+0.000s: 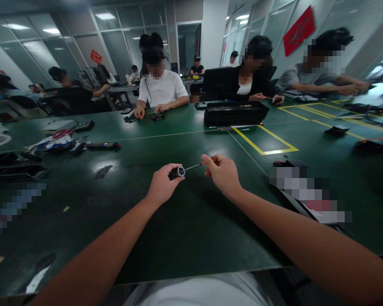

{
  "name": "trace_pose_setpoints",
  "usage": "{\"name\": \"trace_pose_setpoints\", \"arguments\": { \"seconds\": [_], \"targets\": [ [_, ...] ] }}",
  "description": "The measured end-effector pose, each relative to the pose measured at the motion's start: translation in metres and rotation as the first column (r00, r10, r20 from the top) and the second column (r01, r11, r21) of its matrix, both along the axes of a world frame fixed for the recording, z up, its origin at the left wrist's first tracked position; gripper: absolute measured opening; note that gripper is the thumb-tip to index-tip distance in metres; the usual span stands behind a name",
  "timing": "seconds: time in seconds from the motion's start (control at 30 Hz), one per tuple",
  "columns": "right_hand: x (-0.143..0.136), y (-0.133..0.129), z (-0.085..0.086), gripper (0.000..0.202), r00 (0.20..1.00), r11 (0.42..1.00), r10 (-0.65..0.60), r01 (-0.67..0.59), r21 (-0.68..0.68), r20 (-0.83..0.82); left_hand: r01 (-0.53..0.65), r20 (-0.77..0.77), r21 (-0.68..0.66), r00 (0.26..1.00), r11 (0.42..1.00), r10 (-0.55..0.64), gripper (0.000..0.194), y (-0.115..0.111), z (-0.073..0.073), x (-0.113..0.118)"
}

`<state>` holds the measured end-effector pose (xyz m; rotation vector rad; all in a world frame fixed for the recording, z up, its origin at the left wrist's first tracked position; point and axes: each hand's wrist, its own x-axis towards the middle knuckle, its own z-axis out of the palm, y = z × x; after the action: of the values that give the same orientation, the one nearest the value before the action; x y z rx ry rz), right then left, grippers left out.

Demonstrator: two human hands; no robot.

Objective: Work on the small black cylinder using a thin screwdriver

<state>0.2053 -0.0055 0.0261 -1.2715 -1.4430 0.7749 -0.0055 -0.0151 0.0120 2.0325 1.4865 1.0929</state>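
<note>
My left hand [162, 182] is closed around a short dark cylinder [180, 171], whose round end with a pale ring faces right. A screwdriver [193, 166] is in my right hand [223, 172], pinched at its handle by thumb and fingers. Its thin metal shaft points left, and the tip meets the ringed end of the cylinder; whether it goes inside I cannot tell. Both hands are held over the green table [178, 238]. Most of the cylinder's body is hidden by my left hand.
A black bin [236, 113] stands at the far middle, near a yellow tape outline [264, 152]. Left lie a dark pen-like tool [102, 145], a cluttered pile [55, 142] and a black tray [17, 173]. Right is a dark item [292, 163]. Several people sit opposite.
</note>
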Motion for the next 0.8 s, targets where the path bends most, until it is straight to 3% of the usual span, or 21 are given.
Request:
{"name": "trace_pose_setpoints", "arguments": {
  "seconds": [0.23, 0.5, 0.8],
  "targets": [
    [0.0, 0.003, -0.001, 0.048, 0.999, 0.999, -0.05, 0.049, -0.023, -0.017, 0.008, -0.014, 0.01, 1.0, 1.0, -0.008, 0.037, 0.0, -0.001, 0.0],
    [0.0, -0.004, 0.002, 0.059, 0.981, 1.0, -0.012, 0.007, 0.028, 0.192, 0.012, -0.059, 0.039, 0.998, 0.999, -0.009, 0.041, 0.005, -0.009, -0.006],
    [-0.001, -0.007, 0.005, 0.05, 0.948, 0.995, 0.047, -0.073, 0.071, 0.313, 0.0, -0.097, 0.009, 0.995, 1.0, 0.001, 0.042, 0.006, -0.011, -0.007]
  ]
}}
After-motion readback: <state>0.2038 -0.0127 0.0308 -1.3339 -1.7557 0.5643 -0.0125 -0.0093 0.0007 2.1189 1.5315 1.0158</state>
